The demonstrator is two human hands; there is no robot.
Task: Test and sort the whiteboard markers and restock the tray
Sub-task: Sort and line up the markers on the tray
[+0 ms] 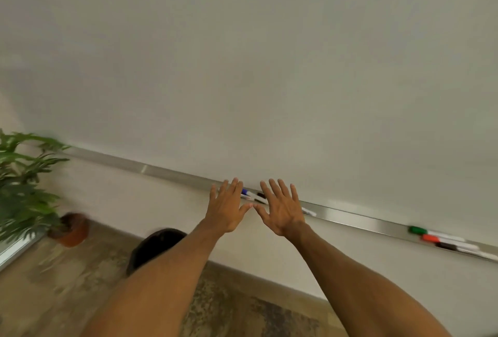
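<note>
Fingers (233, 187) splayed straight, grasping nothing, thumb tips meeting. Our left hand (227, 210); blue marker (244, 191), black marker (260, 196) behind, on the tray (350, 220); our right hand (283, 211); far right on it we count green marker (417, 230), red marker (430, 238), dark marker (446, 245).

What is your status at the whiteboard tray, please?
Left hand and right hand open, holding nothing. Markers lie in tray, partly behind hands. Nothing blocking.
</note>
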